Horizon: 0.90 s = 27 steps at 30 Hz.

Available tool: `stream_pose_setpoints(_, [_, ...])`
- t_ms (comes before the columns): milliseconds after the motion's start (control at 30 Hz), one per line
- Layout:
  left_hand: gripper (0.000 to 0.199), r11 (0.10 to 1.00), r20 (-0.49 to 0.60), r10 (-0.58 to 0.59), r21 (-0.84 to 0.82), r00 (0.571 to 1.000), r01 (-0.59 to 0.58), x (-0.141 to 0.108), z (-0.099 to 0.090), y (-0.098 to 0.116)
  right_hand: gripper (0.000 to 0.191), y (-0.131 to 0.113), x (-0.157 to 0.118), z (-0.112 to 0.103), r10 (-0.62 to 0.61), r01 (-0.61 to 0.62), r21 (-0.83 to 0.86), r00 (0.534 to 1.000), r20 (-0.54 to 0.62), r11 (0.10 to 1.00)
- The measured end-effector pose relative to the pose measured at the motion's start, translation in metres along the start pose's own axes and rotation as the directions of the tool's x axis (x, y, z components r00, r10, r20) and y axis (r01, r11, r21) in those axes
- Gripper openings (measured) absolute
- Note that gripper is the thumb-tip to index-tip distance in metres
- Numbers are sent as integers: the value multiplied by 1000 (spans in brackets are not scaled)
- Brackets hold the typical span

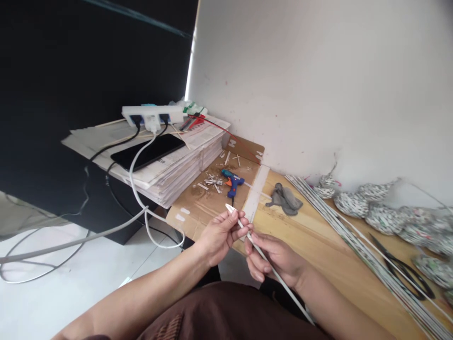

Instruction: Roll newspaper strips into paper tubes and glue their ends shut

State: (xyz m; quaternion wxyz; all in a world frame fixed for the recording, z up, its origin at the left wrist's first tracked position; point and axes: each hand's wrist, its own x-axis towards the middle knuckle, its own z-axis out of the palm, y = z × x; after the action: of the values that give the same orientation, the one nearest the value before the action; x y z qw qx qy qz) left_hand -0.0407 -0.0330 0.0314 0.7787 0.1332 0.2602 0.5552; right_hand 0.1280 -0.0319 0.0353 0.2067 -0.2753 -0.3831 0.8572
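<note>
A thin pale paper tube (279, 278) runs diagonally through both of my hands, with a flattened, pointed white tip (230, 207) at its upper end. My left hand (220, 237) pinches it just below that tip, between thumb and fingers. Lower down the shaft, my right hand (274, 259) has its fingers curled around the same tube. Its lower end passes down beside my right forearm. Just beyond my left hand, a blue glue gun (233, 184) with an orange trigger lies on a cardboard sheet (193, 215), among small white paper scraps (213, 183).
To the left, a stack of paper sheets (191, 170) carries a phone (148, 152) and a white power strip (154, 113) with trailing cables. On the wooden table (318, 245) lie a grey cloth (284, 199), a bundle of long paper tubes (339, 224), black scissors (406, 274) and patterned coiled bundles (352, 204).
</note>
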Motion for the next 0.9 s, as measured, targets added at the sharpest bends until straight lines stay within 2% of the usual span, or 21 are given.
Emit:
stream_pose_setpoints(100, [14, 1000, 25, 10, 3, 1000, -10, 2, -2, -1, 35, 0, -4, -3, 1, -2, -13, 1000, -26, 1000])
stream_pose_setpoints(233, [16, 1000, 79, 8, 27, 997, -11, 3, -3, -1, 31, 3, -8, -3, 25, -25, 95, 1000, 7, 995])
stream_pose_setpoints(333, [16, 999, 112, 17, 44, 994, -22, 4, -2, -1, 31, 6, -7, -2, 14, -12, 114, 1000, -15, 993])
stream_pose_setpoints(500, [18, 997, 107, -5, 79, 994, -3, 1, 0, -3, 35, 5, -6, -1, -20, 16, -54, 997, -81, 998])
stream_pose_setpoints(600, [18, 996, 64, 9, 83, 998, -15, 1, -1, -3, 40, 2, -12, 1, -31, -19, -267, 983, -180, 964])
stream_pose_setpoints(667, [16, 997, 18, 43, 66, 999, -44, 3, -1, -1, 40, 1, -20, 3, -68, -70, -493, 965, -255, 867])
stream_pose_setpoints(767, [12, 993, -71, 119, 14, 990, -119, 7, -4, 6, 34, 1, -37, 5, -279, -136, -818, 899, -339, 558])
stream_pose_setpoints(833, [11, 986, -122, 165, -17, 979, -168, 10, -5, 11, 31, 2, -46, 5, -433, -170, -905, 834, -343, 389])
stream_pose_setpoints(867, [12, 983, -138, 176, -24, 975, -181, 11, -5, 13, 30, 4, -50, 4, -460, -182, -911, 816, -349, 369])
stream_pose_setpoints(900, [13, 982, -145, 182, -28, 973, -187, 12, -5, 15, 31, 5, -53, 4, -438, -187, -895, 819, -369, 404])
